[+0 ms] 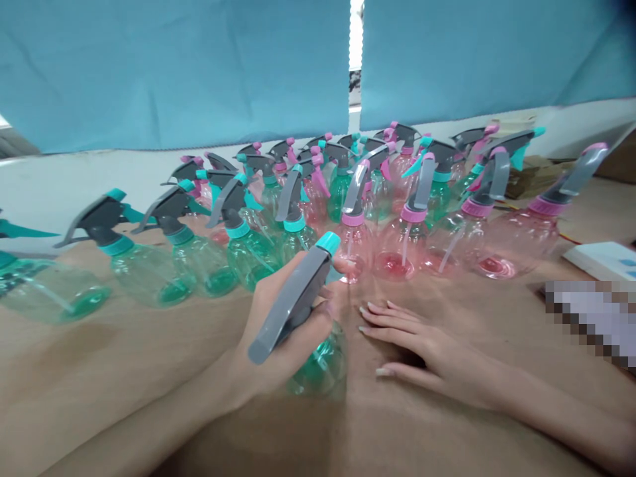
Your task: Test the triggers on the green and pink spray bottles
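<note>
My left hand (285, 331) is wrapped round the neck of a green spray bottle (320, 364), its grey head tilted and its turquoise nozzle pointing up and away. Part of the bottle's body is hidden behind the fingers. To the right, my right hand (422, 341) lies palm down on the brown table (427, 430), fingers stretched out and holding nothing. Just beyond the hands stands a front row of spray bottles: green ones such as this green bottle (253, 255) on the left, and pink ones such as this pink bottle (397, 255) on the right.
Several more green and pink spray bottles crowd behind the front row, including a green one (340, 189). A white box-like object (603, 262) and a blurred-out flat object (596, 318) lie at the right. A blue curtain (199, 73) hangs at the back.
</note>
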The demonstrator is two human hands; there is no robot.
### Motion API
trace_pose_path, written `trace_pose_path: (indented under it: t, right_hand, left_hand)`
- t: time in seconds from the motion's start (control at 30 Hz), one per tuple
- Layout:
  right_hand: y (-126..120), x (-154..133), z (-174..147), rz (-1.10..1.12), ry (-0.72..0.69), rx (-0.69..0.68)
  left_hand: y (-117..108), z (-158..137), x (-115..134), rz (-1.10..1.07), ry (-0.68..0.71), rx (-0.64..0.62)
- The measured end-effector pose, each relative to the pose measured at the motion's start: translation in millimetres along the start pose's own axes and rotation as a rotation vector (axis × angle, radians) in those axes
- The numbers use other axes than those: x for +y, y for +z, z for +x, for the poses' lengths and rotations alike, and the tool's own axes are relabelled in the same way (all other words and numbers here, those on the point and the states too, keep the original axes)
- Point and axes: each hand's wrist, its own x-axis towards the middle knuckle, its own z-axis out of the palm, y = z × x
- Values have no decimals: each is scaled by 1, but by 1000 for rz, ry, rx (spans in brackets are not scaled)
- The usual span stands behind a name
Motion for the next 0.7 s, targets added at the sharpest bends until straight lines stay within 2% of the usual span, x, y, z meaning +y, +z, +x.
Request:
trace_pose_path:
  t: [0.1,0.37,0.6,0.7]
  right_hand:
    - [0,0,0,-7,5,-1]
    - [1,2,0,-15,-8,-7]
    - [0,0,-1,19,-14,10]
    - [0,0,-1,24,-25,24]
  left_hand:
    - [2,0,1,-116,-34,-14]
    - [-2,0,4,-45,-78,-64]
    - [2,2,1,-149,-84,-8]
    - [1,1,2,-167,-94,-38]
